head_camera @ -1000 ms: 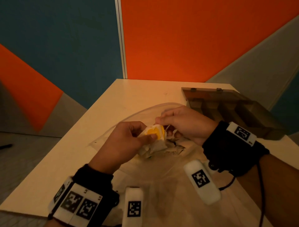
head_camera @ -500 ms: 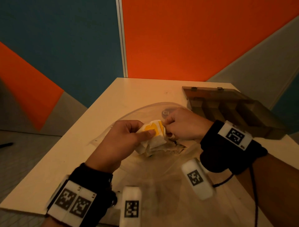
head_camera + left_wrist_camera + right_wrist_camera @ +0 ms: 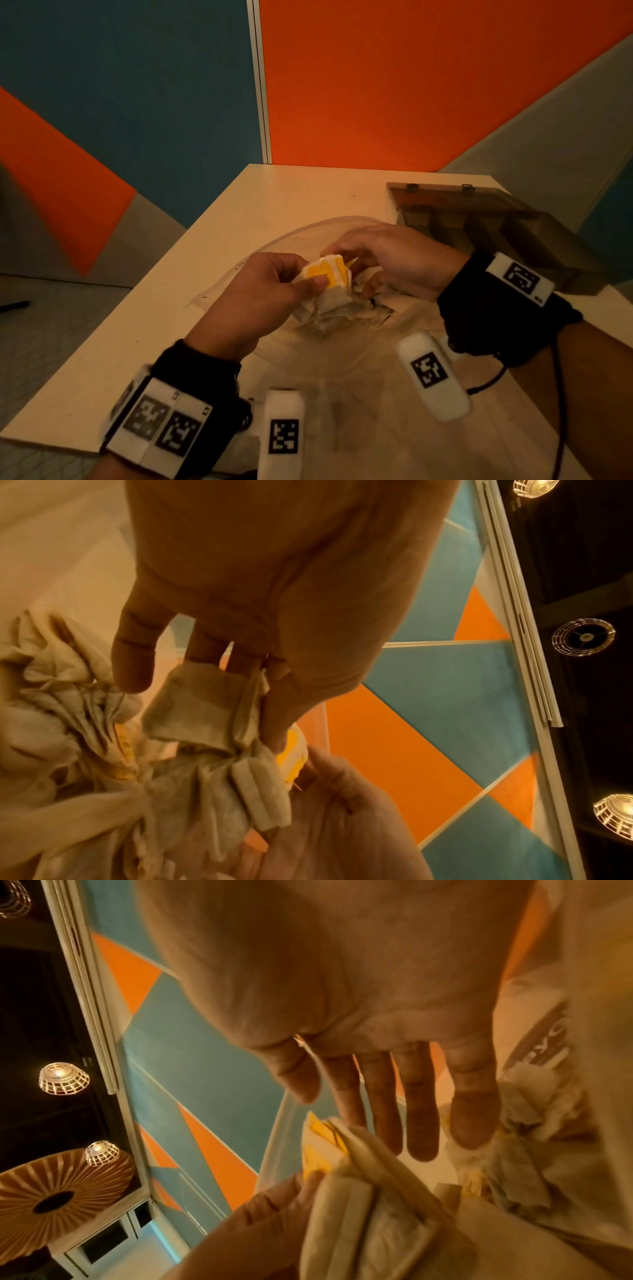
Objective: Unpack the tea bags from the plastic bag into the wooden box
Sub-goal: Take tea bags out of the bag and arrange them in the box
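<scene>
My left hand [image 3: 308, 274] pinches a small stack of pale tea bags [image 3: 332, 298] with yellow tags between thumb and fingers, just above the clear plastic bag [image 3: 308, 359] spread on the table. The left wrist view shows that left hand [image 3: 212, 696] holding folded tea bags [image 3: 192, 710] over a crumpled heap of more. My right hand [image 3: 346, 255] hovers over the stack from the right. In the right wrist view the right hand [image 3: 359, 1123] has nearly straight fingers that touch the top of the tea bags [image 3: 359, 1218]. The open wooden box [image 3: 513, 236] stands at the back right.
The pale table [image 3: 171, 325] ends close on the left and at the front. The box's lid [image 3: 445, 192] leans back behind its compartments. A black cable [image 3: 561, 394] runs along my right forearm. Orange and blue wall panels stand behind the table.
My right hand has loosened from the tags and now reaches over the top of the stack. The left hand still holds the tea bags in about the same spot.
</scene>
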The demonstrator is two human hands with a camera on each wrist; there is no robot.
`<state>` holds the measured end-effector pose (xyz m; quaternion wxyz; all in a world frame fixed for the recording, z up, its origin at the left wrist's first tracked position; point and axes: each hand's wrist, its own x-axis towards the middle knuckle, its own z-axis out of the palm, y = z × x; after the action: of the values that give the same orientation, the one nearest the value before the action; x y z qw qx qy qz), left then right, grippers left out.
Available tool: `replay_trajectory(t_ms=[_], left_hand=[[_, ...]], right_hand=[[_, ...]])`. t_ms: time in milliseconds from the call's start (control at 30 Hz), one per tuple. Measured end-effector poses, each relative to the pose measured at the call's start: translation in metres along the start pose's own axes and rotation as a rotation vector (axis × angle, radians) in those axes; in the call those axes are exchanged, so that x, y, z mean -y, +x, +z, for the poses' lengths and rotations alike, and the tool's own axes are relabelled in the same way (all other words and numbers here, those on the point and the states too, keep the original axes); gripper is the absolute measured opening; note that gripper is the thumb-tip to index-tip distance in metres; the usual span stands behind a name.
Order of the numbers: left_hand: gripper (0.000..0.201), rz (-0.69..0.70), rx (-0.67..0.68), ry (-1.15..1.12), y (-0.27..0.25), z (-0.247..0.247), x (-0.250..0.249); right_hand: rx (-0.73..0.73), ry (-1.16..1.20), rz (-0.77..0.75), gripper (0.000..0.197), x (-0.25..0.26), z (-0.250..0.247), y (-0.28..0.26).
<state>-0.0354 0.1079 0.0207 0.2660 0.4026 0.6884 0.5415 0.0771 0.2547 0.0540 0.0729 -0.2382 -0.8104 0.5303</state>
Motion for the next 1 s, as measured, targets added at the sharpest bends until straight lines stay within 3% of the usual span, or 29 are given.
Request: replay_trajectory(t_ms=[133, 300, 400, 500, 600, 700, 867, 1000], left_hand=[[0.013, 0.017, 0.012, 0.035, 0.0, 0.002, -0.003], [0.01, 0.04, -0.032, 0.028, 0.0, 0.005, -0.008], [0.032, 0.01, -0.064, -0.016, 0.0, 0.003, -0.005], [0.065, -0.06, 0.115, 0.034, -0.004, 0.0, 0.003], [0.079, -0.016, 0.208, 0.067, -0.004, 0.007, 0.009], [0.068, 0.017, 0.188, -0.021, -0.002, 0.022, 0.008], [0.018, -0.067, 0.083, -0.042, 0.0, 0.028, 0.016], [0.017, -0.192, 0.08, -0.071, 0.002, 0.018, 0.017]], right_hand=[[0.108, -0.376, -0.075, 0.029, 0.006, -0.005, -0.003], [0.123, -0.386, -0.071, 0.017, 0.013, -0.008, -0.006], [0.094, -0.334, -0.076, 0.015, 0.017, -0.012, -0.007], [0.056, -0.229, -0.064, 0.017, 0.021, -0.02, -0.01], [0.059, -0.108, -0.049, 0.016, 0.022, -0.02, -0.012], [0.058, -0.039, -0.041, 0.01, 0.025, -0.017, -0.012], [0.051, 0.016, -0.038, 0.007, 0.027, -0.02, -0.014], [0.09, -0.007, -0.014, 0.021, 0.024, -0.025, -0.015]])
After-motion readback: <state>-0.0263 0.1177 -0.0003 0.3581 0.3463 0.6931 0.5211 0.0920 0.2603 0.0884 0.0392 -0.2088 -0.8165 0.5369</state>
